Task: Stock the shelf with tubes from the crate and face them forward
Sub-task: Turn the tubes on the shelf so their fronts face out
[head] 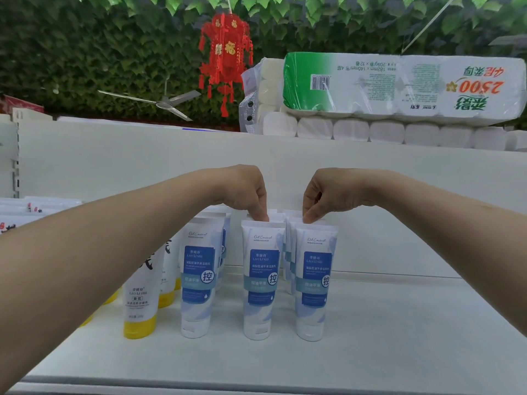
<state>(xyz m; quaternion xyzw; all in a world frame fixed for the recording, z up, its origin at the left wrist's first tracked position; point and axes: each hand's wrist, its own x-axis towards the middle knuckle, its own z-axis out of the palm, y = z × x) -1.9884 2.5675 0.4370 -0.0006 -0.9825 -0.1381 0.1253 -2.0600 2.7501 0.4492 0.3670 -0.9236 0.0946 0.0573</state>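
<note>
Three rows of white tubes with blue labels stand cap-down on the white shelf (399, 323), labels facing me. My left hand (245, 192) pinches the top edge of the middle front tube (261, 280). My right hand (328, 195) pinches the top edge of the right front tube (315, 283). The left front tube (198, 277) stands free beside them. More tubes of the same kind stand behind each front one, partly hidden. The crate is not in view.
White tubes with yellow caps (141, 306) stand to the left of the blue ones. Flat white packs (25, 212) lie at the far left. Wrapped toilet paper packs (399, 89) sit on the shelf top above. A red lantern (225, 55) hangs behind.
</note>
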